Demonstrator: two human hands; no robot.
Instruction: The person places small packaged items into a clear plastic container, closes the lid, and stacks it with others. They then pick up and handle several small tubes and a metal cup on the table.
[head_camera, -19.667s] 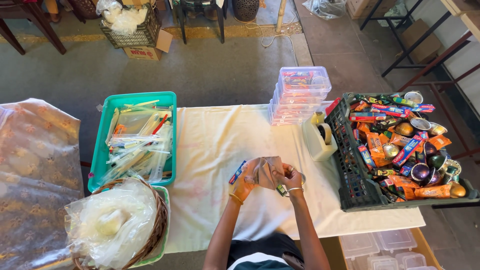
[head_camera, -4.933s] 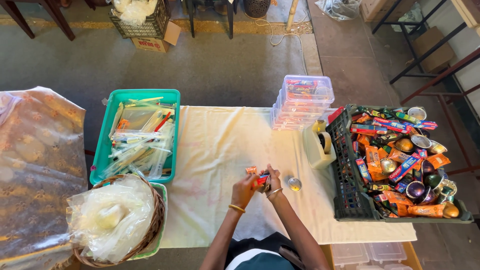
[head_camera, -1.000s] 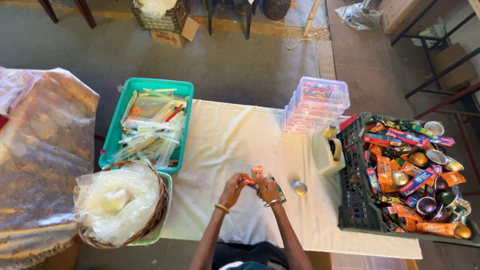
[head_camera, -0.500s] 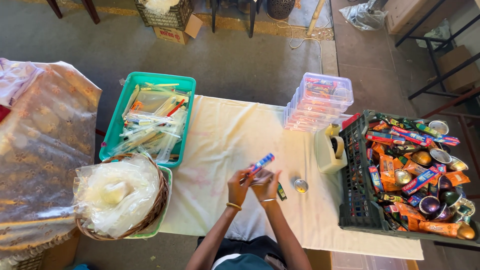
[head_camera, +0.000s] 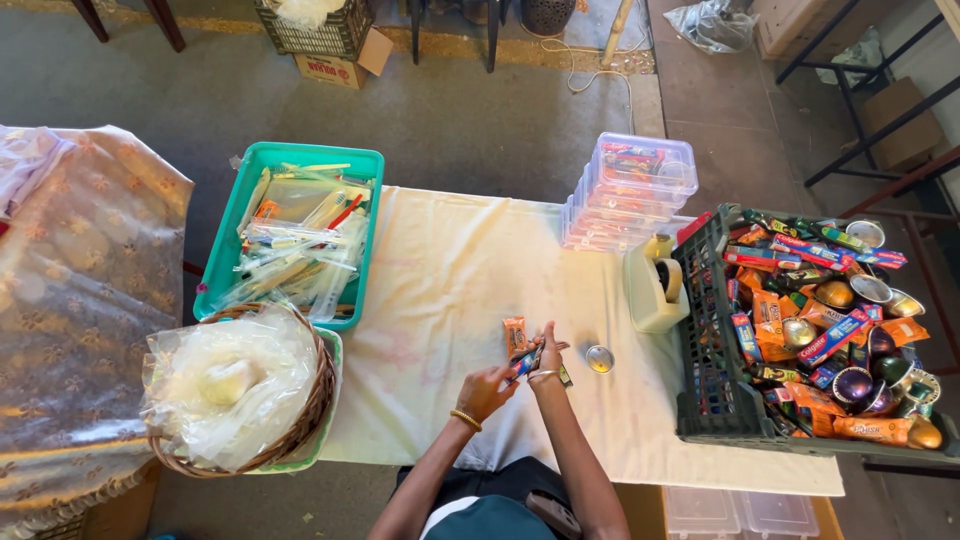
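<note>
Near the counter's (head_camera: 450, 270) front edge, the left hand (head_camera: 487, 390) and right hand (head_camera: 546, 352) pinch one slim blue-and-red packet (head_camera: 522, 364); a small orange sachet (head_camera: 514, 334) lies just beside them.

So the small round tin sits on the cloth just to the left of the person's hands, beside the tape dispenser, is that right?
Not quite: the head view shows the small round tin on the cloth just to the right of the hands, the right hand nearest it. It does sit beside the tape dispenser.

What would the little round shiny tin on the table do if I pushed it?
The small round tin looks low and flat-bottomed, so it would probably slide across the white cloth, not tip. It seems light. Set on edge, it might roll.
</note>
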